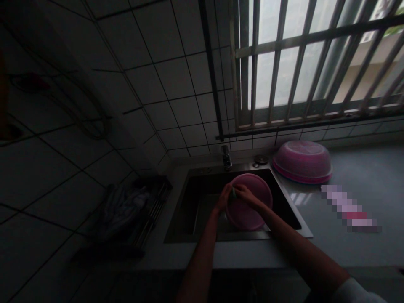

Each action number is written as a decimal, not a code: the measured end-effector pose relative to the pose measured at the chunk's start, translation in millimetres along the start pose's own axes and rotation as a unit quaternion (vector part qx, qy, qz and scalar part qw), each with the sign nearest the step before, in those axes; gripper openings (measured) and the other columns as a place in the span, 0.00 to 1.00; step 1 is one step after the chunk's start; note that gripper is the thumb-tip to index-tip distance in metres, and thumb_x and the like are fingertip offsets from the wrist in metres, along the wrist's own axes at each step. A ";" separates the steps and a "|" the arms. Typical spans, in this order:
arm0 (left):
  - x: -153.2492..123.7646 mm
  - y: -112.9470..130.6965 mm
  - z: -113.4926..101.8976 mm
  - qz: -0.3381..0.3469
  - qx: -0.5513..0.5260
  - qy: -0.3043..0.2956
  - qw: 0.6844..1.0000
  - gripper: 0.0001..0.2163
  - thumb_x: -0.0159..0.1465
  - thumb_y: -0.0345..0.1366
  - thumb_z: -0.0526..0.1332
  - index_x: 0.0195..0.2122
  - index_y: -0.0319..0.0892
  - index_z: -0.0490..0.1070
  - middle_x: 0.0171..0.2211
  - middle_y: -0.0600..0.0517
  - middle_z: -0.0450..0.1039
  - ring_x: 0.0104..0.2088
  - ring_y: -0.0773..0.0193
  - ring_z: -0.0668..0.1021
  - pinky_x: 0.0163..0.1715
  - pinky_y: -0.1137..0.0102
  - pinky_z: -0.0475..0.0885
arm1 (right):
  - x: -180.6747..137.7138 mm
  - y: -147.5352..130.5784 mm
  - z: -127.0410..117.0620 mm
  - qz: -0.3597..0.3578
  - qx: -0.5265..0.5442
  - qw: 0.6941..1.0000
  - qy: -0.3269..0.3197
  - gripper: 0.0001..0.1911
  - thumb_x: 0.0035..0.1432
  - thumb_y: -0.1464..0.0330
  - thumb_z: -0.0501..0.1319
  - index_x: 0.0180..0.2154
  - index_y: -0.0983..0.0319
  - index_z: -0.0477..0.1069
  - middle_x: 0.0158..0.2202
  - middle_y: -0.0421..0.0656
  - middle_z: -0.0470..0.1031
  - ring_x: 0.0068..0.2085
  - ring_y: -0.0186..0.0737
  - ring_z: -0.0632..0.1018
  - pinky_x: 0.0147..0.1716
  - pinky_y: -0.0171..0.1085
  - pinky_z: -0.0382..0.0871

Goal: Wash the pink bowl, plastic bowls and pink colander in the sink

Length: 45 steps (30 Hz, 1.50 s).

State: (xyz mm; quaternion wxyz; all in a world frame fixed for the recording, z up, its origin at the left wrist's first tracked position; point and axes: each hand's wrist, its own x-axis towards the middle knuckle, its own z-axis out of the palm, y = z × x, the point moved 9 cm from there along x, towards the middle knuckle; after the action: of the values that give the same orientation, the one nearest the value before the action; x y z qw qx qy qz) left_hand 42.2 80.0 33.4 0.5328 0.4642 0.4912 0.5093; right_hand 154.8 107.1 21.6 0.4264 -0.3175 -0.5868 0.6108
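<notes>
Green piece [233,192], small and dim, sits between the two hands, just above the left part of the pink basin [252,215], near its rim. What it is exactly, the poor light does not tell. The left hand [224,196] looks closed round one side of it, and the right hand [245,193] pinches it from the other, fingers curled inward; the finer finger positions are too dark to make out.

To handle it well, keep both grips light yet firm, since a small thing like this could probably slip or tear under a hard squeeze. Working further in over the basin's middle would be safer: this near the left rim, a dropped bit might land in the sink [205,212] instead. Hold the wrists low and let the fingers do the work, so the forearms don't nudge the basin, which stands in the right half of the sink. Whether it holds water cannot be told.

Mind the tap [226,158] behind the hands too. Over on the counter [372,254], the upturned pink tub [303,163] stands well apart from both hands and needs no attention.
</notes>
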 end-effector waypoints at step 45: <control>-3.3 -10.9 -5.8 -0.019 -0.027 -0.029 0.999 0.35 0.53 0.65 0.72 0.51 0.42 0.81 0.57 0.42 0.80 0.64 0.42 0.74 0.70 0.48 0.60 | -7.4 14.3 33.5 0.004 -0.029 0.994 -0.102 0.19 0.54 0.53 0.68 0.38 0.63 0.79 0.37 0.46 0.82 0.35 0.44 0.79 0.38 0.41 0.75</control>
State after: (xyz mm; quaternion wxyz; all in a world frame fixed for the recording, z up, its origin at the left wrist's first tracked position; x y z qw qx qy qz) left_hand 37.4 76.1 22.2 0.5686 0.4545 0.4703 0.4989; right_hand 126.2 86.3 10.3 0.3519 -0.2682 -0.6438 0.6244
